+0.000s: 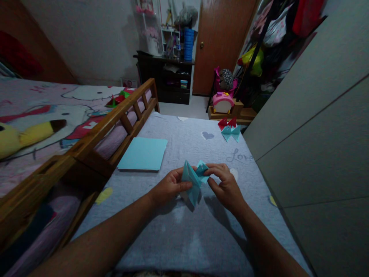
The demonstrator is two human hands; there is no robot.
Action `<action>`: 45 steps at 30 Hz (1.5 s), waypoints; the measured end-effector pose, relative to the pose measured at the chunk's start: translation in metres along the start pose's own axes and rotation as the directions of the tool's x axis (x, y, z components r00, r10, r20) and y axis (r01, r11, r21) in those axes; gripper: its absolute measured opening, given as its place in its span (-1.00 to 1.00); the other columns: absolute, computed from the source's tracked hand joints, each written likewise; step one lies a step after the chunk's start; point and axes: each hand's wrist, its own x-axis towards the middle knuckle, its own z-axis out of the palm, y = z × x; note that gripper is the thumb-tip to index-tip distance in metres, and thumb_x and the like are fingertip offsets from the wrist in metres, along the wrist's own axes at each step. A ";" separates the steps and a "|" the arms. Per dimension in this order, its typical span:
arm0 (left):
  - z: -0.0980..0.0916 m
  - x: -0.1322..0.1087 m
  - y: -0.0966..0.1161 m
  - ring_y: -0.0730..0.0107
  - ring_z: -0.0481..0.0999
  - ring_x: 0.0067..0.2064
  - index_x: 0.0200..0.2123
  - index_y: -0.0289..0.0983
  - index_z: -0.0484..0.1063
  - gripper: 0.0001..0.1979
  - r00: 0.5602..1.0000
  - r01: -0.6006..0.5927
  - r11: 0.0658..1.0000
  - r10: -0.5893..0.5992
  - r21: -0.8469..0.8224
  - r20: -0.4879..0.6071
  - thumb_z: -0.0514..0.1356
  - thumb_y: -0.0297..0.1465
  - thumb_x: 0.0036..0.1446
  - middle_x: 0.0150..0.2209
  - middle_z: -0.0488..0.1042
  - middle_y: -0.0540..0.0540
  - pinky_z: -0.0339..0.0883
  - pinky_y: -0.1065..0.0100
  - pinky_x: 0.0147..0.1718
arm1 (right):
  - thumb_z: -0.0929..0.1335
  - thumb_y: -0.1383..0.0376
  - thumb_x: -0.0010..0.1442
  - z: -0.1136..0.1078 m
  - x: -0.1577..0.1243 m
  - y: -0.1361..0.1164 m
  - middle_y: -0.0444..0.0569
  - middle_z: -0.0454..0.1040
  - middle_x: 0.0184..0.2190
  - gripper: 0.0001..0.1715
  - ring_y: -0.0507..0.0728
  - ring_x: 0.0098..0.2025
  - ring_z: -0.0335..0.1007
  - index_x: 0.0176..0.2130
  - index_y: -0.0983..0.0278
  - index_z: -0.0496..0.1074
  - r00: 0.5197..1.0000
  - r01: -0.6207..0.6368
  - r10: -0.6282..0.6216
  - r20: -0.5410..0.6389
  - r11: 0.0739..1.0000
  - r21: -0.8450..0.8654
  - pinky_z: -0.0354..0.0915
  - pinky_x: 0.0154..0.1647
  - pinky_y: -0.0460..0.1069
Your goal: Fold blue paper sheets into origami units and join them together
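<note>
The left hand [173, 185] has its grip closed on a folded blue paper [193, 189], thumb across the near face and fingers behind, apparently to steady the larger, pointed part. The right hand [226, 187] has its grip on the smaller flaps at the paper's right side, thumb and fingertips set close, as if to work a crease without bending the rest. The piece is held up, tilted, over the middle of the printed sheet [178, 246], probably so that both faces can be reached. Beyond the left hand, a squared stack of blue paper [143, 154] lies flat by the left edge, beside the wooden rail [115, 120], seemingly in reach yet out of the way. Near the far right corner stand a blue folded piece [231, 133] and, just behind it, red folded pieces [222, 124], presumably set apart from the handwork.
</note>
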 end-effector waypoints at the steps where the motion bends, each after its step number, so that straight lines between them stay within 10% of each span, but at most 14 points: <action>1: 0.000 0.000 0.001 0.40 0.53 -0.30 0.02 -0.19 0.56 -0.50 1.000 -0.003 1.000 0.003 0.017 0.005 0.49 -0.26 -0.03 -0.19 0.60 -0.09 0.37 0.38 -0.26 | 0.33 0.43 0.15 -0.002 0.000 -0.002 -0.01 0.61 -0.08 -0.77 0.24 0.00 0.42 -0.25 0.15 0.52 1.000 0.019 -0.018 0.016 0.999 -0.031 0.23 0.09 0.20; 9: 0.000 0.004 0.000 0.34 0.54 -0.26 -0.02 -0.23 0.59 -0.55 0.997 0.060 0.996 -0.063 0.072 0.036 0.49 -0.33 -0.03 -0.20 0.60 -0.12 0.38 0.34 -0.21 | 0.28 0.49 0.07 0.001 -0.005 0.016 -0.02 0.61 -0.09 -0.66 0.23 -0.03 0.44 -0.24 0.18 0.53 0.969 0.020 0.005 0.248 0.995 -0.098 0.26 0.07 0.19; 15: -0.003 0.005 0.006 0.37 0.54 -0.33 -0.02 -0.24 0.59 -0.51 0.988 0.070 0.998 -0.070 0.001 -0.135 0.50 -0.31 -0.06 -0.29 0.62 -0.08 0.39 0.36 -0.25 | 0.23 0.48 0.02 -0.004 -0.007 0.015 -0.02 0.59 -0.21 -0.68 0.21 -0.12 0.44 -0.31 0.20 0.48 0.934 -0.013 0.043 0.356 0.996 -0.086 0.30 0.00 0.14; 21: -0.004 0.010 0.007 0.38 0.55 -0.37 -0.23 -0.33 0.61 -0.62 0.982 0.034 0.998 -0.044 -0.055 -0.185 0.51 -0.28 -0.12 -0.35 0.62 -0.11 0.41 0.40 -0.31 | 0.36 0.38 0.14 0.009 -0.008 0.021 -0.01 0.58 -0.17 -0.75 0.15 -0.19 0.48 -0.14 0.20 0.37 0.961 -0.218 0.211 0.178 0.976 0.021 0.35 -0.12 0.07; 28: -0.005 0.014 0.000 0.37 0.56 -0.38 -0.29 -0.35 0.58 -0.64 0.984 0.031 0.997 -0.042 -0.069 -0.172 0.51 -0.27 -0.12 -0.36 0.62 -0.11 0.45 0.38 -0.31 | 0.35 0.47 0.12 0.017 -0.007 0.036 -0.02 0.60 -0.25 -0.79 0.18 -0.14 0.46 -0.30 0.21 0.54 0.979 -0.084 0.098 0.180 0.993 -0.083 0.32 -0.04 0.08; 33: -0.007 0.015 0.001 0.35 0.59 -0.37 -0.27 -0.35 0.58 -0.63 0.984 0.029 0.994 -0.046 -0.101 -0.173 0.52 -0.28 -0.13 -0.37 0.63 -0.11 0.47 0.38 -0.30 | 0.34 0.39 0.16 -0.013 0.006 0.054 -0.06 0.61 -0.34 -0.80 0.12 -0.33 0.49 -0.28 0.21 0.57 0.976 -0.193 0.196 0.092 0.980 -0.039 0.36 -0.21 0.00; 45: -0.013 0.013 -0.005 0.42 0.57 -0.40 -0.28 -0.34 0.58 -0.65 0.977 0.053 0.993 -0.074 -0.106 -0.201 0.53 -0.31 -0.11 -0.39 0.61 -0.06 0.48 0.42 -0.34 | 0.34 0.18 0.18 -0.092 0.055 0.140 0.12 0.59 -0.11 -0.74 0.26 -0.08 0.52 -0.30 0.22 0.61 0.921 -0.119 0.049 -0.387 0.980 -0.159 0.44 -0.17 0.11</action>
